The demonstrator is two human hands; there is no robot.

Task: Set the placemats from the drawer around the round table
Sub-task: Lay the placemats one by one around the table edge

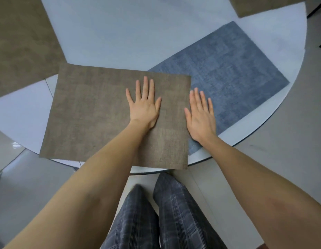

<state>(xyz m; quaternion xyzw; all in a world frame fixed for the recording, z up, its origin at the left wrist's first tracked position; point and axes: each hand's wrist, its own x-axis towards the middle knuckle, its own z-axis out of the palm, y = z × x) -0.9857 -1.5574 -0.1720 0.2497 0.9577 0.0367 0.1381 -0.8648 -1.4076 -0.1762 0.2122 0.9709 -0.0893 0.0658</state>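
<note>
A brown woven placemat (95, 112) lies at the near edge of the round pale table (131, 35), overhanging the rim slightly. My left hand (144, 105) rests flat on its right part, fingers spread. My right hand (201, 115) lies flat just past its right edge, on a blue placemat (233, 72) that the brown one partly overlaps. Another brown placemat (21, 44) sits at the far left, and a corner of a third (260, 5) shows at the top right.
The table's curved rim (274, 112) runs down the right side above a grey tiled floor (281, 168). My legs in plaid trousers (156, 212) stand right at the near rim. A dark chair leg (315, 8) shows at the top right.
</note>
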